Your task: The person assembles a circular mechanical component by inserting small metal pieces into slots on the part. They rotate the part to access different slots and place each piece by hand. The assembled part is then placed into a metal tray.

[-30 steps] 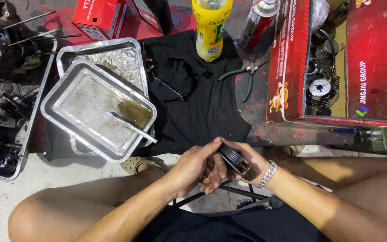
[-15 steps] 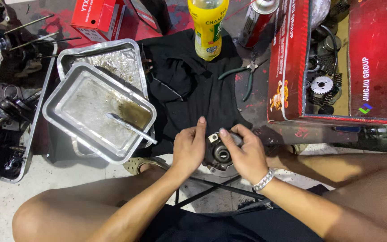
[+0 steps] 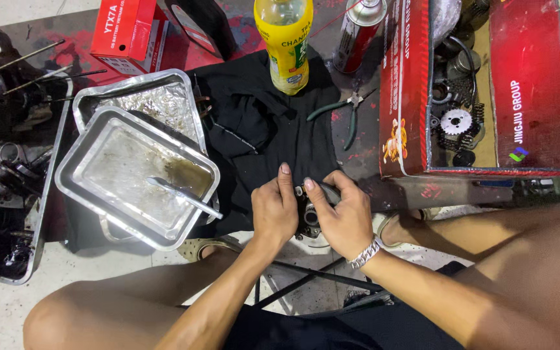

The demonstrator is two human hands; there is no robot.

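Note:
A dark round metal engine part (image 3: 308, 219) sits between both hands at the near edge of a black cloth (image 3: 264, 129). My left hand (image 3: 275, 210) grips its left side, index finger stretched forward over the cloth. My right hand (image 3: 341, 214), with a silver bracelet at the wrist, clasps its right side, fingertips on top. Most of the part is hidden by my fingers.
Two stacked metal trays (image 3: 139, 176) with oily liquid and a brush lie to the left. Pliers (image 3: 348, 113), a yellow bottle (image 3: 290, 42), a spray can (image 3: 358, 32) and a red cardboard box of gears (image 3: 474, 97) lie beyond. Greasy engine pieces (image 3: 1, 194) fill the far left.
Both hands have carried the part forward from above my lap to the edge of the black cloth, and my grip has shifted to either side of it.

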